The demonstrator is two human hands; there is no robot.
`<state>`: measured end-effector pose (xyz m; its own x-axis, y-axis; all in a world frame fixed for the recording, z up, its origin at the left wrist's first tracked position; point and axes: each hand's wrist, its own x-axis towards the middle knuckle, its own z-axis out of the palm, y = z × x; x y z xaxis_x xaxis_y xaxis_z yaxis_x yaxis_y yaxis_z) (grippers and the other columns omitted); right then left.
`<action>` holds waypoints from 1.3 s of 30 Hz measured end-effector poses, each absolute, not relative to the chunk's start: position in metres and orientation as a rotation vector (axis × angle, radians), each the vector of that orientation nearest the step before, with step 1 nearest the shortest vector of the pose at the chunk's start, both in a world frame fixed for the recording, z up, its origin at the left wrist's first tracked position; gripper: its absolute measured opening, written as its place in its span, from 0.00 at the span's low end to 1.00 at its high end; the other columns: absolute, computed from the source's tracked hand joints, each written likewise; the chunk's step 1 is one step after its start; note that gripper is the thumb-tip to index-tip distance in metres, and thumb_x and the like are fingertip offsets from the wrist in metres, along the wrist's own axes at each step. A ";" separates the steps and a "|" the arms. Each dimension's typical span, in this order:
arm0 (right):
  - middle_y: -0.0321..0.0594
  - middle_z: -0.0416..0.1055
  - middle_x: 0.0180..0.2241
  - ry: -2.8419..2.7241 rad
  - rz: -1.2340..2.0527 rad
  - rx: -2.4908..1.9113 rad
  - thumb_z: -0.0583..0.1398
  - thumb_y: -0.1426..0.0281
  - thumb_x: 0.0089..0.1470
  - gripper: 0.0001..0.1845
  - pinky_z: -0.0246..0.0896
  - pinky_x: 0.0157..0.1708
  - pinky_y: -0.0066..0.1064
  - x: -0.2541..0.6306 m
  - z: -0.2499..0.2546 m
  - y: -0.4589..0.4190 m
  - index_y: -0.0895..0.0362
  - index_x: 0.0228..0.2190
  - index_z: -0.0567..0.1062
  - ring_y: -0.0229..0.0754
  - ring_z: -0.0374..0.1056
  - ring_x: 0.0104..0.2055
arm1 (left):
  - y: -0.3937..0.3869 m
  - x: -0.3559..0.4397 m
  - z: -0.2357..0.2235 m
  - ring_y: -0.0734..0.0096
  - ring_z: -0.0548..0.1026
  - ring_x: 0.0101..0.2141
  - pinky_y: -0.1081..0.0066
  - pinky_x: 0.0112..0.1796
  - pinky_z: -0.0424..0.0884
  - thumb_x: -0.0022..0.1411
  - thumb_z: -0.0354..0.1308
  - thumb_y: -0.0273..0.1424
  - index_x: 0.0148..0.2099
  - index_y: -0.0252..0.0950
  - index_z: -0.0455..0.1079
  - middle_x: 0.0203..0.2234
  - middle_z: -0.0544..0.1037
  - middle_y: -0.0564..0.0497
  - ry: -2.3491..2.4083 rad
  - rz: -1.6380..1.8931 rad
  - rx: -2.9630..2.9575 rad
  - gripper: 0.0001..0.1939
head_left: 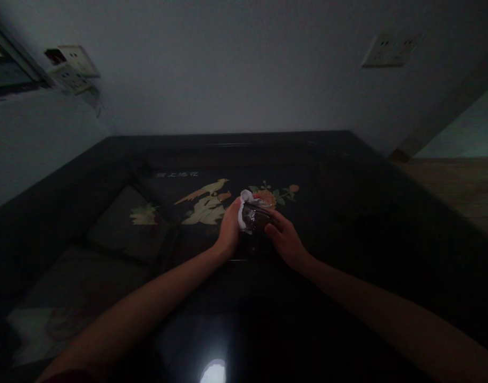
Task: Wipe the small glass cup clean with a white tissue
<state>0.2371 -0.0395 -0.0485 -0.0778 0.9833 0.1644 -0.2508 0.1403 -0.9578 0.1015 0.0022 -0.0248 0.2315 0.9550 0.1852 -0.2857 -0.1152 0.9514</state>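
Over the middle of the dark table (327, 276), both hands meet around a small dark, glossy, rounded cup (254, 219). My left hand (230, 226) is closed on a crumpled white tissue (241, 213) pressed against the cup's left side and rim. My right hand (283, 233) grips the cup from the right, thumb on the near side and fingers along its upper edge. The left fingertips are mostly hidden behind the tissue and cup. Dim light hides the cup's base and exact form.
The glossy tabletop carries an inlaid bird (207, 190), flowers (268, 197) and characters. Behind it rises a pale wall (236, 69) with sockets at left (74, 69) and right (389, 49). A wooden floor (459, 186) shows at right.
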 end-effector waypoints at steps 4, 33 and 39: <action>0.45 0.73 0.47 -1.204 1.220 -0.905 0.65 0.51 0.44 0.31 0.60 0.53 0.43 0.238 -0.048 -0.038 0.54 0.47 0.71 0.51 0.68 0.51 | -0.003 0.099 -0.018 0.61 0.74 0.42 0.64 0.45 0.68 0.67 0.42 0.43 0.45 0.34 0.71 0.41 0.77 0.45 0.856 1.274 1.439 0.22; 0.38 0.72 0.36 -1.126 1.305 -0.912 0.68 0.51 0.40 0.27 0.64 0.39 0.35 0.237 -0.043 -0.040 0.53 0.37 0.69 0.43 0.69 0.38 | 0.004 0.103 -0.026 0.61 0.75 0.36 0.63 0.39 0.71 0.64 0.43 0.43 0.38 0.35 0.68 0.34 0.77 0.46 0.771 1.195 1.196 0.19; 0.38 0.72 0.36 -1.189 1.282 -0.945 0.68 0.51 0.39 0.28 0.65 0.40 0.37 0.238 -0.044 -0.038 0.52 0.38 0.68 0.45 0.69 0.38 | -0.003 0.097 -0.018 0.63 0.74 0.35 0.64 0.38 0.70 0.67 0.42 0.44 0.39 0.35 0.70 0.34 0.76 0.47 0.898 1.302 1.515 0.21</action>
<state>0.2380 -0.0382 -0.0435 -0.0878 0.9893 0.1162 -0.1902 0.0978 -0.9769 0.0967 -0.0029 -0.0176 0.1757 0.9323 0.3162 -0.0359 -0.3149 0.9484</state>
